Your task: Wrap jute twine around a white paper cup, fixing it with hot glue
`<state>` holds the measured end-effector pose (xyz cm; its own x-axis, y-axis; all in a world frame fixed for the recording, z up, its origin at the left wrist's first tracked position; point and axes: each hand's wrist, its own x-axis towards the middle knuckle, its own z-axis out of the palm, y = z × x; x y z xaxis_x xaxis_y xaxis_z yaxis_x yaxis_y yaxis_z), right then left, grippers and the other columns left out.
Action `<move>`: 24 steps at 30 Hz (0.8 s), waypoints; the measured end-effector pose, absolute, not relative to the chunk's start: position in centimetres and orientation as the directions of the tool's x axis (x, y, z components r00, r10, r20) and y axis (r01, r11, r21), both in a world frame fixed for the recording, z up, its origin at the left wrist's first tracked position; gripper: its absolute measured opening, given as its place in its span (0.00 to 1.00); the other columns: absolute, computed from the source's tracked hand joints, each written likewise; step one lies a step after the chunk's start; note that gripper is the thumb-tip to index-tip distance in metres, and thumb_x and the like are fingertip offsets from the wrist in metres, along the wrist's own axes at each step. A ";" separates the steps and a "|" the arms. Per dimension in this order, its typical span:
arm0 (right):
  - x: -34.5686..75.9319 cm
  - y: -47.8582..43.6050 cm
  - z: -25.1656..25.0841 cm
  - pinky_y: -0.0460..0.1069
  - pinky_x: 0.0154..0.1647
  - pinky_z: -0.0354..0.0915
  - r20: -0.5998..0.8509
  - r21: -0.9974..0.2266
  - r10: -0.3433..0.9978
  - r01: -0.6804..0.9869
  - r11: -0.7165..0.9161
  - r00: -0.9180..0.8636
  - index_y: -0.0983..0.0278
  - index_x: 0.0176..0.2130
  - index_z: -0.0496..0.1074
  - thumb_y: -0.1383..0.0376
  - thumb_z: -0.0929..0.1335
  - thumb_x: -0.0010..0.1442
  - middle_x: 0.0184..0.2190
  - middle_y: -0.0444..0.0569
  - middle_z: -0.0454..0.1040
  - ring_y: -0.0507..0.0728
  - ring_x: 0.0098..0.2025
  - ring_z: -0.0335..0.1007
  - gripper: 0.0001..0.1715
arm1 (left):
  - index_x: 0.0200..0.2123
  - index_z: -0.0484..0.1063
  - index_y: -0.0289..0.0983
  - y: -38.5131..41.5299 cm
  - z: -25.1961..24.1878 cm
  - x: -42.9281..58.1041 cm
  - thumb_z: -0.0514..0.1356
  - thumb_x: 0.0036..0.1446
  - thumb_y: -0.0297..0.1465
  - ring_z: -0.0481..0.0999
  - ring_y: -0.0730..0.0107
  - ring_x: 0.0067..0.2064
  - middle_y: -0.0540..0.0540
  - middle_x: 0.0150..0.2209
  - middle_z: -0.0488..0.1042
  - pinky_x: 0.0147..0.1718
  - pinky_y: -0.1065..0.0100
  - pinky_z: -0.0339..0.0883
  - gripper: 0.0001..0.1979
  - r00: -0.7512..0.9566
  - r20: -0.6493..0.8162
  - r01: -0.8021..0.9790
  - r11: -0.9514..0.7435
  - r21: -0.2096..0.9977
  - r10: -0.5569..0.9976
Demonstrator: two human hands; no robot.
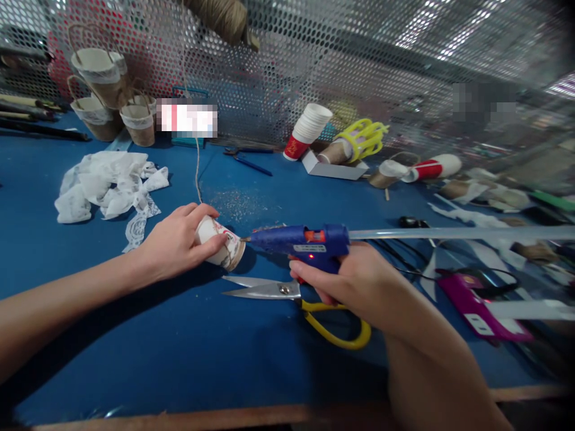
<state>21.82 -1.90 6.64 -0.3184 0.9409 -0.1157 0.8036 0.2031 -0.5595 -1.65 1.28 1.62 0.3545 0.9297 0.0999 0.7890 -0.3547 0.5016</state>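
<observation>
My left hand (186,239) is closed around a white paper cup (220,240) with a printed pattern, which lies tilted on its side above the blue table. Brown twine (197,170) runs down from above to the cup. In my right hand (345,275) is a blue glue gun (299,239), with a small red light lit and a long clear glue stick (458,233) coming out of its back. The gun's nozzle is at the cup's brown-edged end; I cannot tell whether it touches. Below the gun lie scissors (265,289) with yellow handles, their blades apart.
White lace (105,182) is heaped at the left. Twine-handled cups (139,123) stand behind it, below a twine spool (220,18) at the mesh wall. Stacked paper cups (309,129), pliers (249,161) and a purple box (483,305) lie around the table.
</observation>
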 end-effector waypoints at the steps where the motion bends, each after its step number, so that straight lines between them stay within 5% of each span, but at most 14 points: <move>1: 21.8 -1.9 6.7 0.44 0.15 0.61 -0.104 -0.565 0.949 0.803 0.191 -0.299 0.60 0.15 0.58 0.61 0.65 0.50 0.11 0.41 0.65 0.51 0.17 0.66 0.17 | 0.45 0.64 0.35 1.3 1.7 -1.6 0.47 0.54 0.44 0.67 0.57 0.46 0.40 0.42 0.69 0.44 0.56 0.61 0.22 0.354 0.097 0.790 -0.354 0.500 0.930; 11: 21.6 -2.3 7.0 0.44 0.14 0.63 -0.198 -0.607 0.963 0.795 0.024 -0.180 0.60 0.12 0.55 0.58 0.66 0.49 0.12 0.44 0.68 0.54 0.20 0.70 0.22 | 0.44 0.64 0.35 1.2 1.7 -1.6 0.48 0.54 0.44 0.67 0.56 0.45 0.40 0.42 0.68 0.43 0.56 0.62 0.22 0.354 0.103 0.796 -0.357 0.489 0.930; 24: 21.8 -2.9 6.9 0.42 0.15 0.61 -0.034 -0.561 0.939 0.784 0.266 -0.343 0.61 0.11 0.55 0.63 0.64 0.52 0.08 0.39 0.61 0.48 0.13 0.61 0.23 | 0.44 0.63 0.35 1.2 1.8 -1.6 0.48 0.54 0.43 0.67 0.57 0.45 0.41 0.41 0.69 0.44 0.57 0.61 0.21 0.366 0.109 0.793 -0.370 0.484 0.924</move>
